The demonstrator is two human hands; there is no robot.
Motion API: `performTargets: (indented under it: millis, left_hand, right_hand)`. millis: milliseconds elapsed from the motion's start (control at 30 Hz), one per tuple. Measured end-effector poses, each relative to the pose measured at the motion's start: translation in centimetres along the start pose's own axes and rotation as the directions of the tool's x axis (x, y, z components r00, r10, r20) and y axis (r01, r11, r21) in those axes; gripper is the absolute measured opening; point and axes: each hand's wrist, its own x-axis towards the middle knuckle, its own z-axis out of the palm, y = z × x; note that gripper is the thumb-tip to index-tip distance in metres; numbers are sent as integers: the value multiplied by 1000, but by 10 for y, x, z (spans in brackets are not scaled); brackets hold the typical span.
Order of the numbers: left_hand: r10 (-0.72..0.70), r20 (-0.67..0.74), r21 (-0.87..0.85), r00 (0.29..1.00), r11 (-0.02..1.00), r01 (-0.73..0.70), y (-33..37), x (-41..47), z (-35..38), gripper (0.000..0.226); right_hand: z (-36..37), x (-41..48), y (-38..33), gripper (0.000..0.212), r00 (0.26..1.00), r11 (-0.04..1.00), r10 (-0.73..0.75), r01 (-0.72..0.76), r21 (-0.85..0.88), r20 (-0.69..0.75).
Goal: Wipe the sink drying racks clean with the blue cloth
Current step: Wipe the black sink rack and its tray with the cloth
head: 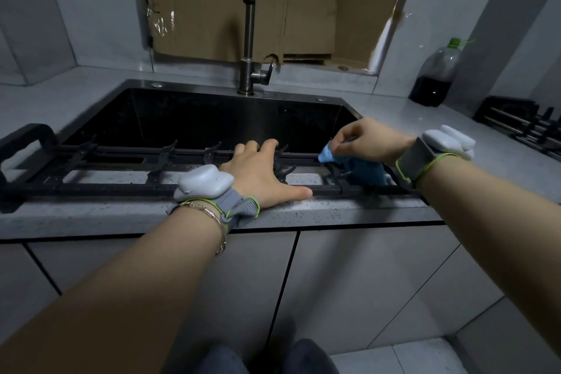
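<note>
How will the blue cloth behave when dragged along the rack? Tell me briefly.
Probably floppy: the blue cloth lies bunched and draped over the rack under the right hand. Likely light: a pinch holds it. It may snag on the rack's upright prongs.

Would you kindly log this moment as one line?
left hand: rests on black metal drying rack | right hand: pinches blue cloth on rack
</note>
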Motion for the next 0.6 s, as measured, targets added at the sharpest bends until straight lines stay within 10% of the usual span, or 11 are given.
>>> performTargets:
  millis: [400,500,600]
  left_hand:
    - [-5,28,22,1000,1000,5,0,-1,-3,104]
    - [-2,23,21,1000,1000,2,0,-1,-3,104]
    - [-3,22,21,1000,1000,2,1,-1,-2,104]
  right_hand:
    - [5,11,-16,20,989,815,-135,150,-560,68]
    - [0,9,-1,11,994,911,-106,82,-403,-37]
    - [-12,-8,14,11,950,991,71,-32,132,-305]
